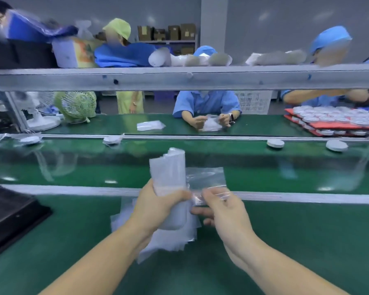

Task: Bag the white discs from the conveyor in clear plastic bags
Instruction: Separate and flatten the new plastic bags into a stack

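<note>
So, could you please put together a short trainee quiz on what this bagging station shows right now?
1. True or false: the left hand grips a bundle of clear bags.
2. What does the right hand pinch? A) a white disc B) a single clear bag C) nothing
3. Fill in: the two unbagged discs on the conveyor belt lie to the ____ of the hands.
Key: 1 true; 2 B; 3 right.

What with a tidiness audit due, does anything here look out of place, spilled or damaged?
Only mildly: the bag bundle that the left hand grips fans out raggedly below it, edges askew. The right hand pinches a single bag. Discs on the conveyor sit flat; nothing looks spilled or damaged.
</note>
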Motion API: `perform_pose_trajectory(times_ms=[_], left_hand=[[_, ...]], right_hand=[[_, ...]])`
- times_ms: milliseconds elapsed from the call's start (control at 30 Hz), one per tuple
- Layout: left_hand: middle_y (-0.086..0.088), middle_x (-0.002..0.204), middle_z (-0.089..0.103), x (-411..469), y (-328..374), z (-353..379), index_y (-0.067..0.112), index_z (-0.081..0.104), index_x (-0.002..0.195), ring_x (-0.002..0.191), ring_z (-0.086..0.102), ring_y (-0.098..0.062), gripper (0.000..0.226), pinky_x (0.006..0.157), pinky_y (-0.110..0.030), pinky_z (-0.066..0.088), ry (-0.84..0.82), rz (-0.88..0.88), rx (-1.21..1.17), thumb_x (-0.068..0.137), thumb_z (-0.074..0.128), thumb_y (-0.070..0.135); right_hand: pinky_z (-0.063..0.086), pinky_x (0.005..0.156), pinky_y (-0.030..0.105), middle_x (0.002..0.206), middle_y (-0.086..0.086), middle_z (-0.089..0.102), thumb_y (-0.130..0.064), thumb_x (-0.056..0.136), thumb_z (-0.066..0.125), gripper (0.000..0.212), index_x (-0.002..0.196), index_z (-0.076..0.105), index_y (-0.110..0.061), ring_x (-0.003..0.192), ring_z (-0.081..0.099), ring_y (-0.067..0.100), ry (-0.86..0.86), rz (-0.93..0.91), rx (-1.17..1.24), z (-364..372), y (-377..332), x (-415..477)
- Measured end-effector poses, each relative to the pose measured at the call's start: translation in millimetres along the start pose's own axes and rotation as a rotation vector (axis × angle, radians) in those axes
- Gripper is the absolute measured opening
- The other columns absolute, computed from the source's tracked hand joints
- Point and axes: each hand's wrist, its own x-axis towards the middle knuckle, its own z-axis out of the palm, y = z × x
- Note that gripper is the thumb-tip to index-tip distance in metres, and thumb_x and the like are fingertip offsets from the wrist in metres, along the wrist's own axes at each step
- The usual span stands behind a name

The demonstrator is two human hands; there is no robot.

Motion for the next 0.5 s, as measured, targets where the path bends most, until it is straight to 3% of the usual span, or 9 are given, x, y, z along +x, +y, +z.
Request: perform_pose_trajectory(times_ms=[100,200,333,500], left_hand=[[-0.003,0.081,0.075,3.3,-8.1,-13.8,0.019,0.069,0.103,0.067,0.068,-0.017,0.056,0.062,-0.031,0.052,0.009,-0.154,-0.123,0.051,0.084,0.035],[-0.001,0.081,0.075,8.8,-13.8,-35.7,0.023,0.070,0.097,0.070,0.068,-0.020,0.058,0.067,-0.038,0.053,0.079,-0.129,0.034,0.043,0.083,0.040],[0.006,0.072,0.071,9.9,-22.8,-63.4,0.022,0.068,0.085,0.055,0.061,-0.006,0.047,0.051,-0.024,0.045,0.064,-0.087,0.361,0.047,0.082,0.044],[0.018,0.075,0.069,9.5,-41.3,-80.0,0.028,0.064,0.081,0.063,0.065,-0.010,0.041,0.054,-0.025,0.047,0.066,-0.128,0.600,0.047,0.077,0.046]], right_hand=[[0.046,0.065,0.029,0.097,-0.010,0.079,-0.026,0.104,0.059,0.013,0.110,0.063,-0.016,0.084,0.078,0.016,-0.074,0.023,-0.045,1.7,6.6,-3.1],[0.048,0.059,0.022,0.101,-0.011,0.079,-0.030,0.105,0.058,0.017,0.113,0.066,-0.018,0.085,0.078,0.014,-0.115,0.068,-0.062,1.6,7.0,-1.3],[0.043,0.047,0.013,0.090,-0.011,0.079,-0.026,0.100,0.066,0.011,0.100,0.075,-0.018,0.077,0.078,0.013,-0.094,0.084,-0.178,0.5,7.3,5.8],[0.041,0.041,0.014,0.076,-0.005,0.078,-0.029,0.097,0.067,0.018,0.087,0.074,-0.016,0.065,0.076,0.014,-0.172,0.094,-0.445,7.6,24.5,7.2]])
